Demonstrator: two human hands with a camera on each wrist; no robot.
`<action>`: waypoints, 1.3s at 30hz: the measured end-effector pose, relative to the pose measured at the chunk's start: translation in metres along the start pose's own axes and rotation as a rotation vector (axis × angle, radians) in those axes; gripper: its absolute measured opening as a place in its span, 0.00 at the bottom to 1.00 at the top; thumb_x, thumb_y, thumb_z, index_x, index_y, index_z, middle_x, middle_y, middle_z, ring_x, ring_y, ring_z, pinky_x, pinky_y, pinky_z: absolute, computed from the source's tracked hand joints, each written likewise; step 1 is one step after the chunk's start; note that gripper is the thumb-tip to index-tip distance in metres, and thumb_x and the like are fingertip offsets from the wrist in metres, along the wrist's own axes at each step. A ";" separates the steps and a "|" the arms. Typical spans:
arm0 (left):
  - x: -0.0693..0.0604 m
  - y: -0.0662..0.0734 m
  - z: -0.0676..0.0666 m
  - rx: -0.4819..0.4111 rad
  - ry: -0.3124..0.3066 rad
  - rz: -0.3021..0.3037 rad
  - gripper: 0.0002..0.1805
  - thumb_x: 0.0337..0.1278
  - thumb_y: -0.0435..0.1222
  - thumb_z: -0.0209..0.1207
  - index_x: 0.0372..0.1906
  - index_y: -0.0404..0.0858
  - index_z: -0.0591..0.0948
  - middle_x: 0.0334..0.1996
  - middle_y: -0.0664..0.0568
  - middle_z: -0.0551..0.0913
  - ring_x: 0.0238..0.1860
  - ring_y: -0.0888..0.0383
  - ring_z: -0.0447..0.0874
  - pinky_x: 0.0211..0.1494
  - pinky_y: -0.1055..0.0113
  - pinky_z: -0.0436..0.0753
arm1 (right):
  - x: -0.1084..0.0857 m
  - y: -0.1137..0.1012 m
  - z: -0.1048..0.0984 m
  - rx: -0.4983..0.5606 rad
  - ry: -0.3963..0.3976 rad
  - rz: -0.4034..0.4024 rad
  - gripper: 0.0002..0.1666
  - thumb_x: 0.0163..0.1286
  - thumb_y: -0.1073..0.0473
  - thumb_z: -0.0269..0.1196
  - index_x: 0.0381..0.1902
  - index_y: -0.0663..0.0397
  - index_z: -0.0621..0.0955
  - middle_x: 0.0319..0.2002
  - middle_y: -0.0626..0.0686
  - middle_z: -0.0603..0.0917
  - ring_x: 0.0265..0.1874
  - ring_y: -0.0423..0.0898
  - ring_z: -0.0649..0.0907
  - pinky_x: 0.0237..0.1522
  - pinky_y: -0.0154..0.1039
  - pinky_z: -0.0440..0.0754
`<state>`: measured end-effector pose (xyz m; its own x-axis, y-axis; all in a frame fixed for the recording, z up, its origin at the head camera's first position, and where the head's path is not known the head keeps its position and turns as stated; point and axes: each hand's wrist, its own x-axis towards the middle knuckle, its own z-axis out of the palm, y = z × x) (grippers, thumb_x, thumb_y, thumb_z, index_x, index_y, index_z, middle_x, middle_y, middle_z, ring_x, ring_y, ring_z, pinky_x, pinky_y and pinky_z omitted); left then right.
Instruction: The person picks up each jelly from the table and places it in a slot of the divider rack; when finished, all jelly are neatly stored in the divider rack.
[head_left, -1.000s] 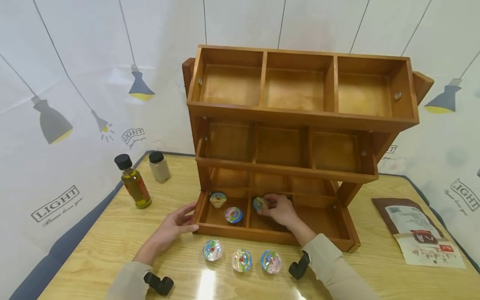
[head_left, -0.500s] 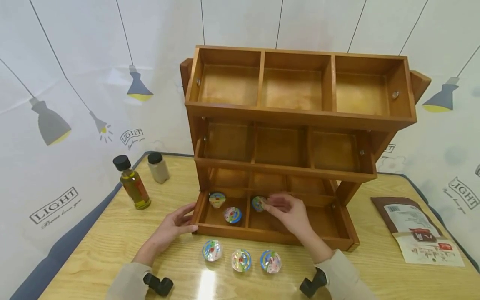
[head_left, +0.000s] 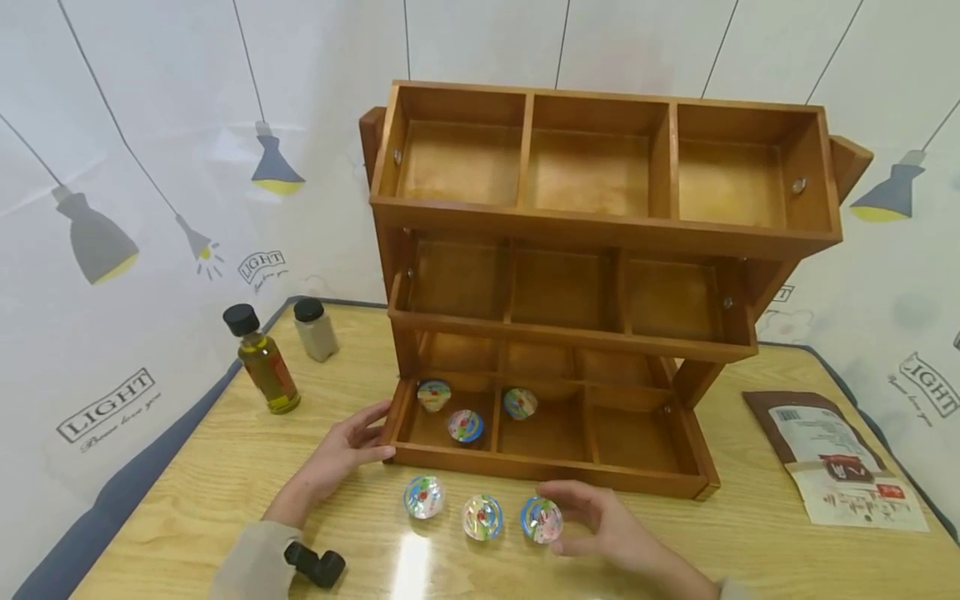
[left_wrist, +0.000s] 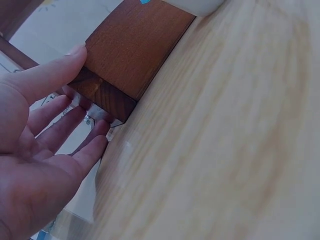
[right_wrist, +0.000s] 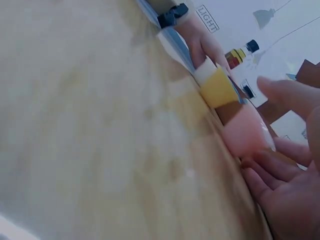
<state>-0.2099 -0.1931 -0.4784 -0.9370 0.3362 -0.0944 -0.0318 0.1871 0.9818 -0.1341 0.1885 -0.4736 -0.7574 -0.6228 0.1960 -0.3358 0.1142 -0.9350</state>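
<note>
Released cup (head_left: 521, 403) in bottom middle compartment (head_left: 551, 437) of wooden rack (head_left: 540, 223), apparently completing placement, and moved right grip (head_left: 606, 527), fingers apart, beside rightmost cup (head_left: 542, 520) on near worktop (head_left: 465, 575), with left grip (head_left: 341, 450) relaxed against rack.

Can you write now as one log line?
left hand: touches wooden rack; right hand: beside rightmost table cup; bottom tier: three cups

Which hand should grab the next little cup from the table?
Probably the right hand: it's spread open beside the rightmost cup. The left hand is farther from that cup, touching the corner of the wooden rack.
</note>
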 end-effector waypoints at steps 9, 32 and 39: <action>0.000 0.002 0.000 0.015 -0.005 0.011 0.40 0.47 0.40 0.62 0.66 0.43 0.57 0.67 0.42 0.56 0.64 0.43 0.60 0.64 0.52 0.64 | 0.000 0.008 0.017 -0.034 0.104 0.064 0.36 0.50 0.58 0.68 0.54 0.69 0.69 0.53 0.68 0.73 0.50 0.30 0.74 0.52 0.22 0.70; 0.000 0.005 0.001 0.031 0.003 -0.015 0.40 0.47 0.41 0.62 0.66 0.45 0.58 0.67 0.43 0.57 0.64 0.44 0.60 0.64 0.52 0.63 | 0.038 -0.037 -0.021 -0.237 0.155 0.029 0.34 0.47 0.55 0.70 0.52 0.63 0.74 0.40 0.59 0.83 0.32 0.36 0.81 0.36 0.33 0.81; 0.000 0.004 0.001 0.024 0.004 -0.012 0.40 0.47 0.41 0.62 0.66 0.44 0.58 0.67 0.44 0.56 0.64 0.44 0.60 0.65 0.51 0.62 | 0.077 -0.024 -0.054 -0.412 0.131 0.281 0.33 0.47 0.54 0.70 0.51 0.61 0.75 0.36 0.56 0.83 0.29 0.39 0.81 0.28 0.30 0.79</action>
<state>-0.2097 -0.1913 -0.4749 -0.9380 0.3301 -0.1055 -0.0346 0.2137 0.9763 -0.2147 0.1797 -0.4204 -0.9050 -0.4251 0.0137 -0.2819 0.5753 -0.7678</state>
